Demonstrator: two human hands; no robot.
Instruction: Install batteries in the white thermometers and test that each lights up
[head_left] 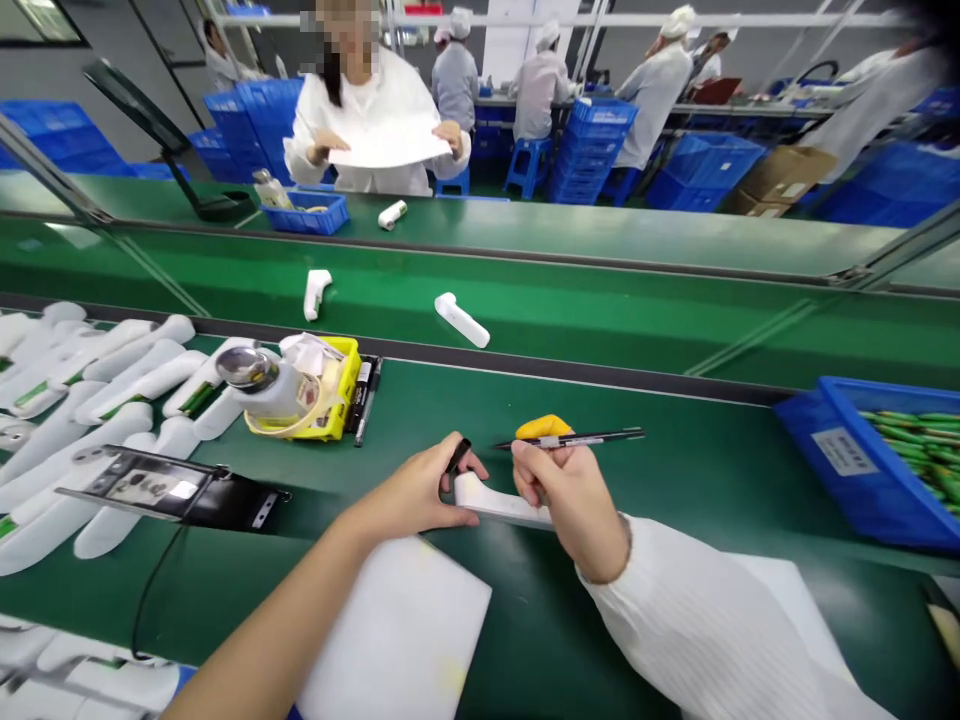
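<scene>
My left hand (420,485) is closed around the rounded end of a white thermometer-like handset (506,503), low over the green bench. A small black piece (458,455), perhaps a pen cap, sits at its fingers. In my right hand (574,500) a slim black pen (600,438) is gripped, lying nearly level with its tip toward the left. One right finger wears a yellow finger cot (544,428). The handset's far end is hidden behind my right hand. A white sheet (405,630) lies below my left wrist.
Many white handsets (127,385) are piled at left beside a black metal fixture (195,490). A yellow basket (346,385) holds a bottle (274,385). At right is a blue bin (840,480) of green-wrapped parts. Two handsets lie on the belt (600,320); a person stands beyond.
</scene>
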